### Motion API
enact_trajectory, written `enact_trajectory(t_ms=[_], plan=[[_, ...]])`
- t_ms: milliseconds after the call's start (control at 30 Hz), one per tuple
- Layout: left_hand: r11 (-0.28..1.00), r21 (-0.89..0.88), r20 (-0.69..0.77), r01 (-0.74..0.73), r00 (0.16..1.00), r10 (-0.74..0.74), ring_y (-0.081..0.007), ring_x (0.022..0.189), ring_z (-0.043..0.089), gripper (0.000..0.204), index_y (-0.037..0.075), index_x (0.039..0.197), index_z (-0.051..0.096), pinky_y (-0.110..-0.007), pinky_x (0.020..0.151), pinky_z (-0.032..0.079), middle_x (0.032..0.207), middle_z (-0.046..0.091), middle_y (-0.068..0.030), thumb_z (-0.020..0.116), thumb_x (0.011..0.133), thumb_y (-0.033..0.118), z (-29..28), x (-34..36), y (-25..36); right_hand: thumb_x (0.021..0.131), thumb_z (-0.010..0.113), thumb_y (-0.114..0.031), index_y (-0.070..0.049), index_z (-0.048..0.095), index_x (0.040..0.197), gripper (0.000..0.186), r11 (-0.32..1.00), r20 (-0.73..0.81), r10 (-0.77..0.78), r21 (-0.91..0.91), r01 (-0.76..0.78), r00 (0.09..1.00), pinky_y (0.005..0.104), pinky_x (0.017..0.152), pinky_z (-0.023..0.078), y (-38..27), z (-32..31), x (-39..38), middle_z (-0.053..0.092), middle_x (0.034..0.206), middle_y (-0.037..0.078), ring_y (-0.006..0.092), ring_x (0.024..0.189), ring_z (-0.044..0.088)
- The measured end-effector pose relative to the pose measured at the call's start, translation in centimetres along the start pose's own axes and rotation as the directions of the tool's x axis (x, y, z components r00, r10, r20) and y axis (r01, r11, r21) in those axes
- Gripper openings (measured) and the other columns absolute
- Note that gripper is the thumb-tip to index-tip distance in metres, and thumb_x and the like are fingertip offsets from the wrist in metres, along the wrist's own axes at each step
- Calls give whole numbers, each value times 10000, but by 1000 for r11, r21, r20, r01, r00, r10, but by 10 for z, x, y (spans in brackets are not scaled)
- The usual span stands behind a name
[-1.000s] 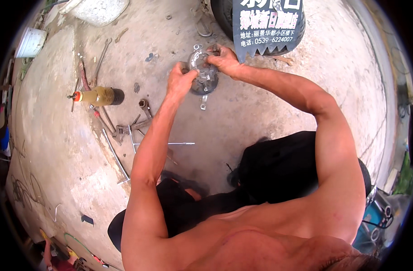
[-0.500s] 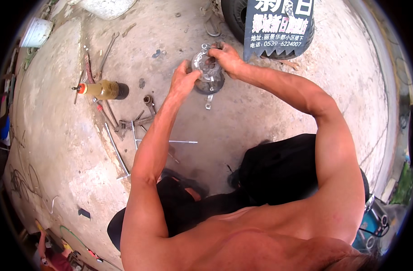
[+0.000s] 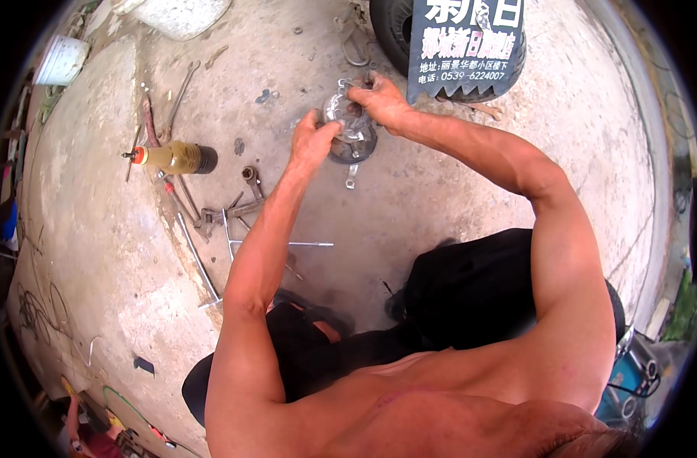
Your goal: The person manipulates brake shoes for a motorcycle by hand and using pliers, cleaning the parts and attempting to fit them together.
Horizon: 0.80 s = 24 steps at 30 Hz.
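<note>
My left hand (image 3: 314,137) grips the lower left side of a round silvery metal part (image 3: 347,118), thumb on its face. My right hand (image 3: 383,99) holds the upper right side of the same part, fingers curled over its rim. The part sits over a darker round metal piece (image 3: 352,151), with a tab with a hole sticking out toward me (image 3: 351,178) and another at the top. A plastic bottle (image 3: 177,159) with dark yellow liquid and an orange cap lies on the ground to the left, among wrenches (image 3: 182,99) and T-handle tools (image 3: 310,243).
A tire (image 3: 386,34) with a dark printed flap (image 3: 463,84) is at the top. White buckets (image 3: 62,59) are at the upper left. More metal tools (image 3: 234,214) lie left of my legs. Another person's arm (image 3: 74,420) shows at the lower left, and hoses (image 3: 43,313) lie nearby.
Both hands stay on the metal part with small shifts of the fingers. The whole view has shifted slightly, with the ground objects appearing a little farther right than a second ago.
</note>
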<state>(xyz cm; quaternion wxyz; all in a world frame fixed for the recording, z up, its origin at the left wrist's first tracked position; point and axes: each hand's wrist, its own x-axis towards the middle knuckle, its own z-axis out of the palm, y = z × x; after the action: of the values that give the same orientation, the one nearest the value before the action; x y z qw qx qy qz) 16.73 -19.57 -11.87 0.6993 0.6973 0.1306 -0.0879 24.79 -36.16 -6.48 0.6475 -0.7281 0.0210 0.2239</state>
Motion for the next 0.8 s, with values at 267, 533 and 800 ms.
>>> enact_trajectory(t_ms=[267,533,800], plan=[[988,-112,20,102,995,-100,-149,820,646,263,13,1090,606,-316,660,539,989,679,-74,661,914,202,7,-7,9,822,745,-239,63,594,1128,456,873,70,-285,-393,289,956,370,781,556,0,-5,0,691,951,183,230,826,685],[970,-239,-57,34,997,-49,-150,750,633,286,-19,1031,622,-309,615,502,898,674,-88,714,857,188,13,-8,13,822,776,-286,67,600,1171,526,842,70,-314,-441,312,947,378,817,553,1,-12,5,717,985,212,265,910,718],[981,-196,-98,19,994,-38,-153,789,649,309,-43,1025,623,-305,663,530,925,679,-105,730,844,184,5,-11,13,858,784,-249,53,555,1208,516,945,69,-138,-288,152,988,313,651,541,-10,-3,-4,728,849,133,153,759,696]])
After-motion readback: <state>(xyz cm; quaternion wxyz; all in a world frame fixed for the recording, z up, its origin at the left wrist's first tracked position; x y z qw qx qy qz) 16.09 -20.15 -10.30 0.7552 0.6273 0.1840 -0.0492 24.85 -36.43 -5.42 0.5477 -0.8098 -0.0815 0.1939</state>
